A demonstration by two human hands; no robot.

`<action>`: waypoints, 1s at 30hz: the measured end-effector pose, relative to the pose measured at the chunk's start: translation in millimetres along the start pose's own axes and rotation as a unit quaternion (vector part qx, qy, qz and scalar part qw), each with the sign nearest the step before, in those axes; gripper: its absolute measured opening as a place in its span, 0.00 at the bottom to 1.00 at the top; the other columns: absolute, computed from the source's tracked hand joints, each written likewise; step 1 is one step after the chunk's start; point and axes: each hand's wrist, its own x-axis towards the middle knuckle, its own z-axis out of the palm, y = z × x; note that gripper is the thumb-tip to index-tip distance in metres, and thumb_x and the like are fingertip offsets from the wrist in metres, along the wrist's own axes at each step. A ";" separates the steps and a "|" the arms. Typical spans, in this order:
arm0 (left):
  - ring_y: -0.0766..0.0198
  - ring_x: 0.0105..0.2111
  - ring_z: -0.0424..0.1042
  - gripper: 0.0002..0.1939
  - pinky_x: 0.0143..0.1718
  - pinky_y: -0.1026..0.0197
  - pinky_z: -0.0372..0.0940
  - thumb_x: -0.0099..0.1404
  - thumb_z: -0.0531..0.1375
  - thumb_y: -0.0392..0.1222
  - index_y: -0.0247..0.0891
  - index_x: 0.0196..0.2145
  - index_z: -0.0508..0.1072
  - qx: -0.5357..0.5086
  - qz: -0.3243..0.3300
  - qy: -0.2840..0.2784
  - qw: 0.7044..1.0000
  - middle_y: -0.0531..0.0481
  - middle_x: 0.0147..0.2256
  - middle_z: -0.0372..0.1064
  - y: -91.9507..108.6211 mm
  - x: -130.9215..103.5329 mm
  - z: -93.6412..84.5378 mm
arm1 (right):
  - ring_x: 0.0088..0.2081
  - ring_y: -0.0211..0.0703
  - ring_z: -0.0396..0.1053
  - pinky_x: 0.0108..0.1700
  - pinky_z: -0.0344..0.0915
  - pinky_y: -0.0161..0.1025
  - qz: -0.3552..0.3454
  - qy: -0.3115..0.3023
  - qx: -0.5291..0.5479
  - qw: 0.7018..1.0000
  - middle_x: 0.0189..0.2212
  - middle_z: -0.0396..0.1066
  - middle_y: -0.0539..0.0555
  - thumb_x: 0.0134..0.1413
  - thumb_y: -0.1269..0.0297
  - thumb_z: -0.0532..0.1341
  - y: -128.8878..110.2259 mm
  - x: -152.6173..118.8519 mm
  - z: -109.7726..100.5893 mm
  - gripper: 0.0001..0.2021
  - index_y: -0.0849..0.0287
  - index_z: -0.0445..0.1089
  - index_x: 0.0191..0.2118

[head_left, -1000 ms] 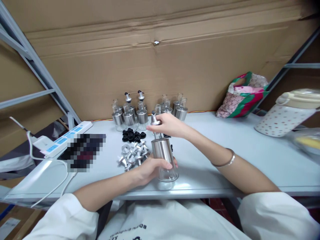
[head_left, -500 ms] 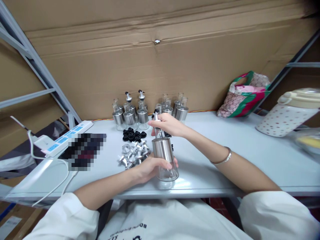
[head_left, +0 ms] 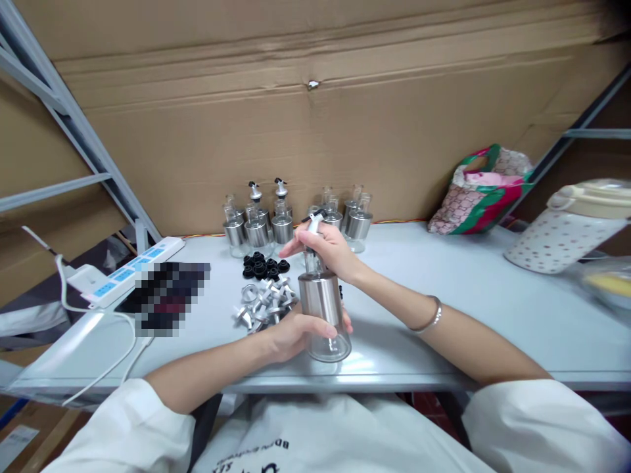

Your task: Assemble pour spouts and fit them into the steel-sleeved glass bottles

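Note:
A glass oil bottle (head_left: pixel 321 295) with a steel sleeve is tilted just above the front of the table. My left hand (head_left: pixel 300 332) is wrapped round its lower part, thumb across the glass. At the top, my right hand (head_left: pixel 325 246) closes on the silver pour spout (head_left: pixel 314 222) with its black tip, seated at the neck. Some right fingers stretch out to the left. Loose silver spout pieces (head_left: pixel 266 302) are heaped left of the bottle. Black stoppers (head_left: pixel 263 266) lie behind them.
Several steel-sleeved bottles (head_left: pixel 256 233) stand at the back, two with spouts on; more bottles (head_left: pixel 359 223) stand to the right. A power strip (head_left: pixel 138 272) with a white cable lies left. At right are a patterned bag (head_left: pixel 480 190) and a dotted white jug (head_left: pixel 564 230).
My right hand has turned about the spout, and its fingers now reach further left. The spout's black tip points differently. My left hand keeps its hold on the bottle.

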 end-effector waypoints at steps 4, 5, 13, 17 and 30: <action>0.61 0.35 0.67 0.21 0.39 0.58 0.58 0.41 0.65 0.39 0.34 0.36 0.71 0.007 0.010 0.009 1.000 0.47 0.32 0.70 -1.9 1.1 -5.0 | 0.33 0.40 0.71 0.38 0.64 0.37 -0.077 0.046 -0.173 0.981 0.31 0.75 0.55 0.57 0.55 0.56 -6.0 -4.1 -2.9 0.13 0.61 0.68 0.31; 0.61 0.34 0.67 0.21 0.39 0.58 0.58 0.41 0.65 0.39 0.34 0.36 0.71 0.011 0.014 0.012 1.000 0.47 0.32 0.70 -2.6 1.4 -6.3 | 0.30 0.39 0.69 0.35 0.63 0.36 -0.093 0.051 -0.212 0.971 0.31 0.74 0.55 0.57 0.55 0.55 -7.2 -4.8 -3.9 0.14 0.61 0.69 0.31; 0.62 0.34 0.65 0.15 0.39 0.59 0.57 0.42 0.64 0.38 0.33 0.31 0.73 0.068 0.037 0.033 0.996 0.47 0.32 0.69 -3.2 1.6 -10.1 | 0.25 0.34 0.60 0.28 0.55 0.35 -0.162 0.065 -0.368 0.913 0.29 0.70 0.54 0.60 0.50 0.50 -10.4 -8.7 -8.1 0.23 0.63 0.69 0.26; 0.62 0.34 0.65 0.14 0.38 0.59 0.57 0.40 0.64 0.38 0.32 0.29 0.73 0.073 0.032 0.057 0.995 0.47 0.31 0.68 0.4 1.7 -6.1 | 0.27 0.37 0.65 0.30 0.59 0.36 -0.194 0.072 -0.392 0.897 0.29 0.71 0.54 0.61 0.52 0.50 -7.0 -7.9 -12.5 0.20 0.61 0.69 0.29; 0.61 0.34 0.67 0.14 0.38 0.59 0.59 0.40 0.66 0.36 0.34 0.29 0.73 0.056 -0.009 0.023 0.998 0.48 0.31 0.70 -1.6 -2.2 10.7 | 0.26 0.36 0.62 0.30 0.61 0.37 -0.248 0.127 -0.269 0.922 0.24 0.62 0.49 0.58 0.56 0.55 -42.0 -6.1 -21.7 0.14 0.57 0.60 0.25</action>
